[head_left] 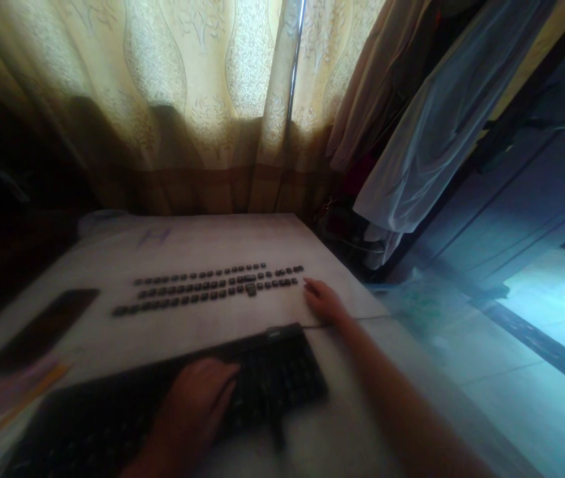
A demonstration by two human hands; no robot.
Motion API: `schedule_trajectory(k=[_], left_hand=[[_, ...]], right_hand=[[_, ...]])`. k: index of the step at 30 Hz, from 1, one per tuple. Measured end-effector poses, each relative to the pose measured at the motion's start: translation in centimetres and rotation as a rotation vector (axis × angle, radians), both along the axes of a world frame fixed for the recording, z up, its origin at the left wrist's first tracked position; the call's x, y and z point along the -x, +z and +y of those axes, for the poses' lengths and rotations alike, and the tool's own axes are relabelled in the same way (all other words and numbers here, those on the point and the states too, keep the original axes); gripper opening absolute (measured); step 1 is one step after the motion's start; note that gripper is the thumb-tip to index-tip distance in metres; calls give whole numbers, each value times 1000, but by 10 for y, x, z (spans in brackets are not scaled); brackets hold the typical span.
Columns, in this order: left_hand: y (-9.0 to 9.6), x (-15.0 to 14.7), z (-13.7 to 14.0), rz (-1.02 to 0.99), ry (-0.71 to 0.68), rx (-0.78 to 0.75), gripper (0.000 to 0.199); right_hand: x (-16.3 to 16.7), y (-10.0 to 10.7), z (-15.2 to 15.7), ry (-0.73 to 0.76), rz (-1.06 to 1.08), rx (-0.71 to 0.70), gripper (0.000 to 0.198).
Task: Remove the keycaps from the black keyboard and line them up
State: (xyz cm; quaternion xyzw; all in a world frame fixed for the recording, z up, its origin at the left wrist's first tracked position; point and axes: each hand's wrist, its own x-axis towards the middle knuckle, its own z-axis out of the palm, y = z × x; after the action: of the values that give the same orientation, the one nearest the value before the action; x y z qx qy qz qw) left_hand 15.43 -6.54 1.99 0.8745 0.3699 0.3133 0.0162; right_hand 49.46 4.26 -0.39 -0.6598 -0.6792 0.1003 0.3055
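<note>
A black keyboard (292, 362) lies at a slant across the near part of the table. My left hand (200, 392) rests on its middle, the fingers stretched to the right and the thumb a little apart, with nothing visible between them. Beyond the keyboard, small dark keycaps (202, 296) stand in three long rows, with a larger keycap (251, 289) in the nearest row. My right hand (324, 302) is at the right end of these rows, its fingers bent together close to the last keycaps. Whatever they hold, if anything, is too blurred to make out. A dark narrow object (276, 428) sits at the keyboard's near edge.
A dark flat phone-like object (43, 328) lies on the left of the pale table (242, 239). Blurred pink and orange items (28, 392) are nearer me. A cable (369, 318) runs right from the keyboard. Curtains (202, 86) hang behind; clothes (421, 139) hang at right.
</note>
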Motion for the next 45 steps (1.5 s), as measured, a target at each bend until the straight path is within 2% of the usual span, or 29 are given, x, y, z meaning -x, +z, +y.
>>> schedule_trajectory(k=[4, 7, 8, 12, 16, 23, 30, 34, 39, 42, 45], left_hand=[[2, -1, -3, 25, -8, 26, 23], [3, -1, -6, 49, 10, 50, 24], [4, -1, -8, 54, 18, 59, 24], [3, -1, -15, 48, 28, 81, 25], [1, 1, -23, 81, 18, 54, 27], [-1, 2, -34, 207, 14, -87, 30], [-1, 1, -43, 243, -23, -169, 28], [-3, 1, -45, 221, -43, -188, 29], [-7, 3, -46, 169, -55, -248, 27], [-8, 5, -48, 132, -61, -262, 28], [-7, 7, -52, 107, -71, -278, 27]], right_hand=[[12, 4, -37, 27, 47, -76, 37], [37, 12, -76, 95, 49, -150, 34], [47, 15, -90, 141, 38, -181, 35], [85, 24, -140, 515, -199, -290, 42], [102, 22, -169, 618, -334, -305, 39], [103, 9, -176, 606, -433, -391, 34], [108, 7, -175, 586, -375, -463, 19], [107, 8, -173, 571, -316, -530, 21], [99, 1, -168, 455, -254, -631, 25], [94, -6, -166, 354, -176, -646, 27], [90, -9, -164, 314, -98, -635, 26]])
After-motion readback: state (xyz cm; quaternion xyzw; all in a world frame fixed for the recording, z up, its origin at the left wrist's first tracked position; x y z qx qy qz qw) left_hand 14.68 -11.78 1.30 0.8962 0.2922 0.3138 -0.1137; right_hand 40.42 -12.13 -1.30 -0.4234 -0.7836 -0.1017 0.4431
